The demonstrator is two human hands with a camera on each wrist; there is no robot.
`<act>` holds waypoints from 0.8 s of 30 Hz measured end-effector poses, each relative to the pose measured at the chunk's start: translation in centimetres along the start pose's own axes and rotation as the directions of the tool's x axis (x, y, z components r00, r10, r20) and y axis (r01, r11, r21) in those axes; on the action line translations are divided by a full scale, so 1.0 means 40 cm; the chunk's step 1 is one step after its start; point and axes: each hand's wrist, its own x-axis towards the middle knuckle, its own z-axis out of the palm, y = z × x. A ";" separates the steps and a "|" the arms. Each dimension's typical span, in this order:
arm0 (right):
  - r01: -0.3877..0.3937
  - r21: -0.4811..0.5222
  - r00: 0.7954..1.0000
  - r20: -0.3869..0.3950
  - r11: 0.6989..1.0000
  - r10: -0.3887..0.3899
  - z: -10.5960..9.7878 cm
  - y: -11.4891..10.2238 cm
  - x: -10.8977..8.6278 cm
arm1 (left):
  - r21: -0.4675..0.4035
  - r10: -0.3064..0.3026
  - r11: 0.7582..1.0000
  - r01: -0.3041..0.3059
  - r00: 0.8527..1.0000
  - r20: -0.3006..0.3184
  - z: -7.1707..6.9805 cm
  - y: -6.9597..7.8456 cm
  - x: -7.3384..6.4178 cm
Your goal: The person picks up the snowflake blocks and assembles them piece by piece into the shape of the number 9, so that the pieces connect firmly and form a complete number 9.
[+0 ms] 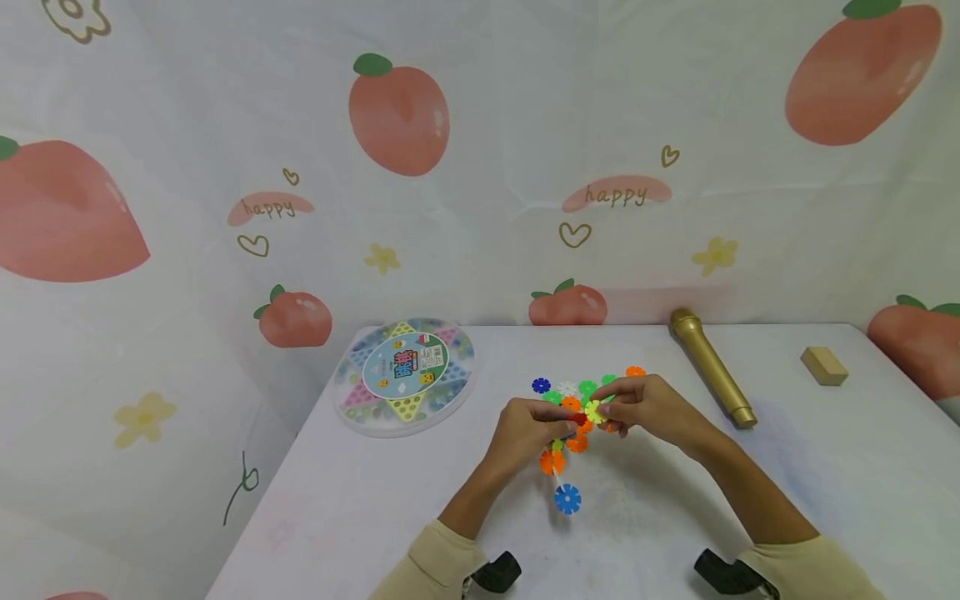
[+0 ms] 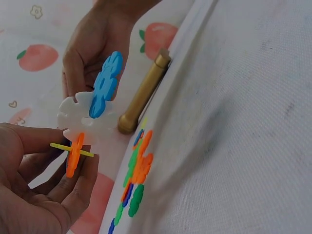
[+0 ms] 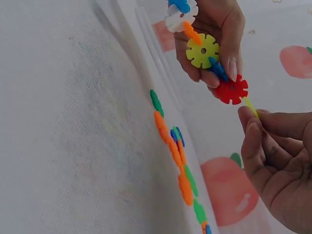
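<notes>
My left hand (image 1: pixel 525 429) pinches a chain of slotted plastic snowflake discs near its red disc (image 3: pixel 232 90). From the red one the chain runs through a blue disc (image 3: pixel 218 69), a yellow disc (image 3: pixel 203 50), an orange disc (image 3: pixel 192 33) and a white disc (image 3: pixel 181 18) to a light blue end disc (image 1: pixel 567 499). Another yellow disc (image 1: pixel 594 412) is pinched by the thumb and fingers of my right hand (image 1: pixel 648 408). Its edge meets the red disc's rim; how deep it sits in the slot I cannot tell. Both hands are above the table.
Loose snowflake discs (image 1: pixel 542 385) in several colours lie on the white table (image 1: pixel 337 517) beyond and beneath the hands. A round game board (image 1: pixel 405 375) is at the back left. To the right lie a gold microphone (image 1: pixel 712 367) and a small wooden block (image 1: pixel 824 366).
</notes>
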 end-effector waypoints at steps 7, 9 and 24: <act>-0.005 0.036 1.000 0.014 0.999 0.004 0.006 0.004 0.002 | -0.012 0.008 1.000 -0.008 1.000 0.006 -0.001 0.002 -0.003; 0.001 0.041 1.000 0.019 0.999 -0.002 0.007 0.005 0.001 | -0.019 0.013 1.000 -0.013 1.000 0.010 -0.001 0.003 -0.004; -0.015 0.078 1.000 0.028 0.997 0.013 0.015 0.010 0.003 | -0.010 0.046 0.999 -0.046 0.999 -0.014 0.007 -0.004 -0.003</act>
